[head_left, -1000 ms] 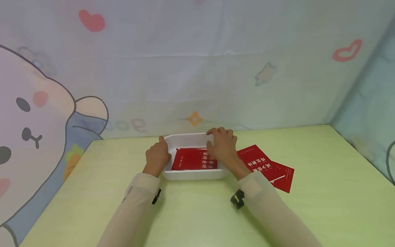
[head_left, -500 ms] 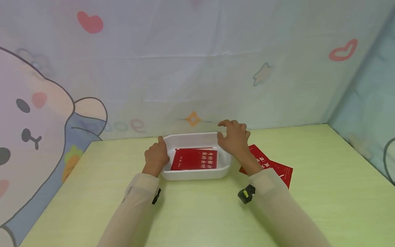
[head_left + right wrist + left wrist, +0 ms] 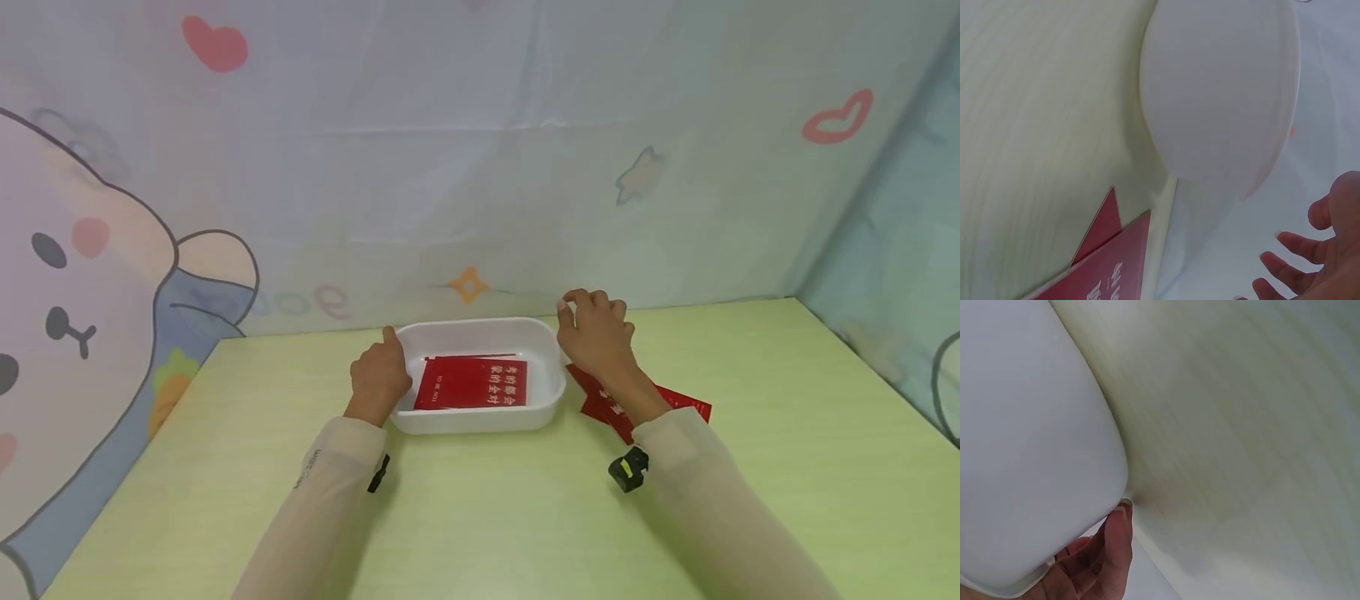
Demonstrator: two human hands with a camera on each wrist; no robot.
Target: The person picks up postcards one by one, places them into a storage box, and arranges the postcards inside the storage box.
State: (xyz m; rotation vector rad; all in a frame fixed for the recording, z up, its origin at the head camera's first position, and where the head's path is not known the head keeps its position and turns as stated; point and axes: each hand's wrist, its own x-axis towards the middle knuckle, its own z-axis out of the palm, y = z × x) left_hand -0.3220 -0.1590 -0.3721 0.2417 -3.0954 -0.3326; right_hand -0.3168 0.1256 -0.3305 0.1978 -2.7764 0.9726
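Observation:
A white plastic tray (image 3: 480, 421) stands near the back of the table, with several red printed cards (image 3: 457, 385) lying in it. My left hand (image 3: 379, 379) grips the tray's left end; in the left wrist view its curled fingers (image 3: 1119, 537) press against the tray's outer side. Just right of the tray, my right hand (image 3: 600, 340) hovers with nothing in it, its fingers loosely bent. Beneath that hand and wrist lie overlapping loose red cards (image 3: 682, 402), partly hidden. The right wrist view shows the fingers apart from both the tray's end (image 3: 1222, 87) and the cards (image 3: 1107, 269).
Behind the pale green table (image 3: 480, 517) hangs a cloth backdrop (image 3: 450, 167) with a cartoon bear (image 3: 82, 275) on its left. A side cloth (image 3: 915, 250) closes off the right, where a dark cable (image 3: 939, 392) hangs.
My right hand has moved rightward from over the tray's right end to above the loose cards. The left hand keeps its grip, and the cards in the tray look unmoved.

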